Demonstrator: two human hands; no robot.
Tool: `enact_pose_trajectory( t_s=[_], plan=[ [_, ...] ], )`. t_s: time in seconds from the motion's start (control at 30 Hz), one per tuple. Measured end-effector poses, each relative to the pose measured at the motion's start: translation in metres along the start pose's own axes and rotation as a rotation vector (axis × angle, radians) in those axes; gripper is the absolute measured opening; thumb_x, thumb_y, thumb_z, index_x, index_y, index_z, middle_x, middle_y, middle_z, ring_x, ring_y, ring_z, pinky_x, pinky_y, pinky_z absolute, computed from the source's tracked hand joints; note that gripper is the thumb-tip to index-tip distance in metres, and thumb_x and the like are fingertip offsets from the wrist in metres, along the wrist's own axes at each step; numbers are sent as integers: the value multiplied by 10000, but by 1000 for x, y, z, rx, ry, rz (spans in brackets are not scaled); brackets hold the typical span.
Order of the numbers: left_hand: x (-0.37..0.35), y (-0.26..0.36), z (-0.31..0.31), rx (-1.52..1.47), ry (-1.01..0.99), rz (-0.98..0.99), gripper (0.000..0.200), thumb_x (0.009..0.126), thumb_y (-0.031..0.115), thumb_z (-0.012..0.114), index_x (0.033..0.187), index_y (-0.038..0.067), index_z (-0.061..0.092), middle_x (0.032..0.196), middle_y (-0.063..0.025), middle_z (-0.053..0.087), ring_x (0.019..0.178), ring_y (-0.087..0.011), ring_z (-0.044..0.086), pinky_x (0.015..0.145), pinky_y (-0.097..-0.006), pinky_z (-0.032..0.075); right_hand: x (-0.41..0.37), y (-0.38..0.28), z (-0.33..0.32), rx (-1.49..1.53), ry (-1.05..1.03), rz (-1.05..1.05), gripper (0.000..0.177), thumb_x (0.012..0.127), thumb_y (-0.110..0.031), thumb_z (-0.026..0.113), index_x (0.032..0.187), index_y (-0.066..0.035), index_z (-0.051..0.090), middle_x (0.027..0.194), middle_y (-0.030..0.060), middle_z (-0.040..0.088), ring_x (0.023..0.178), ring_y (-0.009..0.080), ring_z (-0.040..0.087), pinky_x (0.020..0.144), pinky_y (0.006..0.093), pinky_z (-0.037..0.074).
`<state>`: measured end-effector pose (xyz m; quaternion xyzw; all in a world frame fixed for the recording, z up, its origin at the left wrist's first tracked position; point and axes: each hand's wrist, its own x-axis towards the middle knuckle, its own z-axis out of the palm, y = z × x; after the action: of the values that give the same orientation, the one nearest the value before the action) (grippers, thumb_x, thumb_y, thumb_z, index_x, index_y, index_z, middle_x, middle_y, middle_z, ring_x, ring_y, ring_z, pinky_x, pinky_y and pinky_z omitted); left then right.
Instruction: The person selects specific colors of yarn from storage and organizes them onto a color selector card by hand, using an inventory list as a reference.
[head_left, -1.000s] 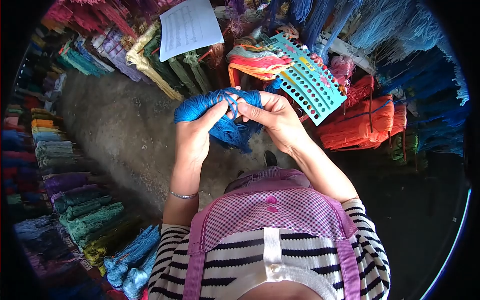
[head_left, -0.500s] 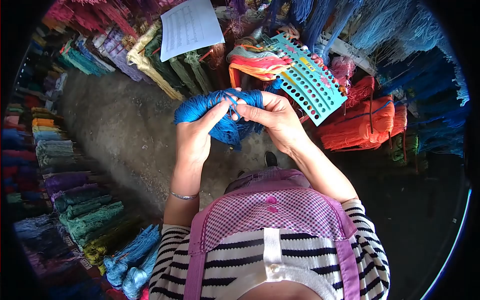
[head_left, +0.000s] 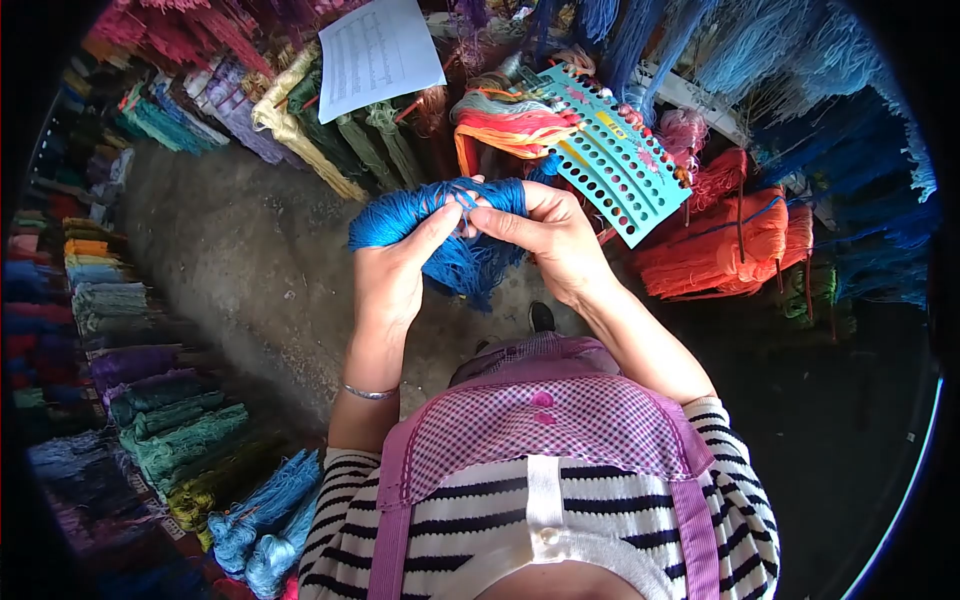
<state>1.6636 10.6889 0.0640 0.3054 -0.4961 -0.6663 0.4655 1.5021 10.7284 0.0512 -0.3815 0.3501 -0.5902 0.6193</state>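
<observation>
Both hands (head_left: 470, 250) grip blue yarn (head_left: 440, 225) — strands looped.

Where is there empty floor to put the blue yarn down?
The bare patch is the grey floor, left of the left hand and the blue yarn, between the skein rows along the left and the yellow and green bundles at the top. Right of the right hand it is crowded: the teal hole board and orange yarn fill that side.

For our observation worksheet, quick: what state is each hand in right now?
Left hand: closed, holding the blue yarn skein.
Right hand: closed, fingertips pinching strands of the same skein.
</observation>
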Motion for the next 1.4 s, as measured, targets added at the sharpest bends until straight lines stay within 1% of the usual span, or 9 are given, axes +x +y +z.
enact_pose_trajectory(
  t_s=[0.2,0.23,0.33,0.37,0.5,0.57,0.7,1.33,1.4],
  plan=[
    [1,-4,-3,-175,59,-35,212,907,90,561,1031,-60,645,1003,-128,668,889,-175,634,811,-288,502,8,-1,-3,225,-39,-12,164,911,-140,582,977,-10,657,883,73,680,840,139,622,813,302,469],
    [2,-2,3,-197,63,-80,356,959,240,485,1087,-66,613,1053,-122,651,933,-187,622,852,-315,486,9,3,-5,239,-26,36,189,911,-184,594,977,-21,662,888,59,676,807,126,611,795,286,459],
    [-2,1,6,-375,-69,-96,456,979,350,412,1115,-44,598,1070,-102,642,928,-176,619,863,-320,475,10,-8,9,165,29,46,159,882,-173,643,887,-17,672,838,47,661,731,98,578,712,245,465],
    [-5,1,8,-324,33,-82,527,985,427,347,1115,-18,599,1057,-83,642,922,-155,614,873,-309,461,10,-5,8,143,38,116,141,844,-151,688,883,-16,679,830,23,653,719,80,553,692,218,438],
    [-5,-10,-5,-224,4,-40,499,984,374,352,1236,-18,531,1216,-117,582,1120,-199,548,965,-379,418,11,2,4,78,11,72,125,805,-57,702,912,3,678,849,25,662,750,81,576,715,223,457],
    [0,-18,-13,-280,78,-74,288,948,220,520,1073,-15,632,1023,-72,658,913,-126,618,850,-273,468,9,-1,7,113,26,95,133,806,-54,700,923,3,677,859,32,667,766,88,590,730,232,471],
    [0,-10,-7,-92,83,48,178,861,-14,591,1018,-29,674,992,-110,680,884,-137,638,804,-262,494,7,-1,8,168,28,90,153,810,-44,691,955,3,672,889,51,677,803,107,622,758,260,501],
    [-1,-4,2,-36,14,72,203,900,63,579,1053,-49,653,1018,-99,673,920,-124,627,845,-245,483,9,1,1,43,-12,73,179,846,-115,683,991,-9,676,900,43,675,820,93,610,802,241,481],
    [-1,-3,0,-106,72,-32,194,895,63,593,1042,-47,656,1017,-88,671,914,-120,627,837,-249,486,9,-2,3,37,-19,83,184,854,-117,674,1003,-9,671,896,48,676,834,93,606,805,247,481]
  ],
)
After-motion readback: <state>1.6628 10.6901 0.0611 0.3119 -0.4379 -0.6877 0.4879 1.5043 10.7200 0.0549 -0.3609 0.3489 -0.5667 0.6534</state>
